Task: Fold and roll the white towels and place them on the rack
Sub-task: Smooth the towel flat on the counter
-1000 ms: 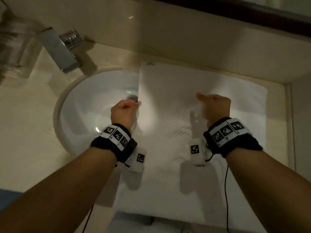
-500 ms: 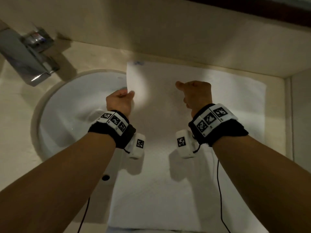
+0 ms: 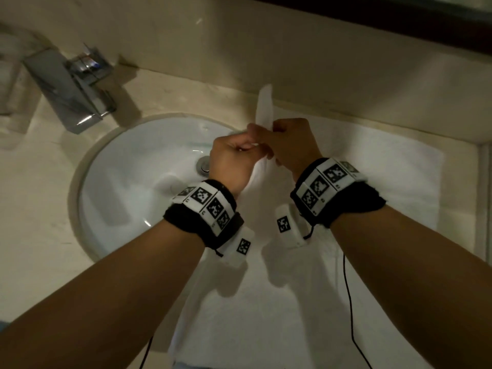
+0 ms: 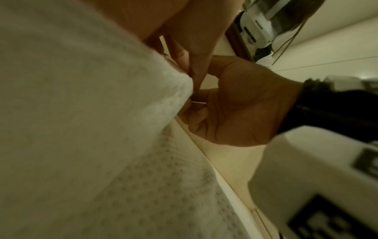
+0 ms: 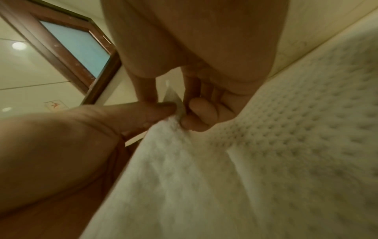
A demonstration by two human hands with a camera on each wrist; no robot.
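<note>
A white waffle-weave towel lies spread on the beige counter to the right of the sink. Its left edge is lifted, and a corner stands up against the back wall. My left hand and right hand meet over that edge, and both pinch it. In the left wrist view the towel fills the left side, with my left hand above and my right hand beside it. In the right wrist view my right hand and left thumb pinch the towel at a small label.
A round white sink with a metal drain sits left of the towel. A square chrome faucet stands behind it. The back wall and a side wall close off the counter. A thin black cable hangs from my right wrist.
The hands were apart on the towel and have come together. The left hand has carried the towel's left edge to the right, and the far corner now stands up.
</note>
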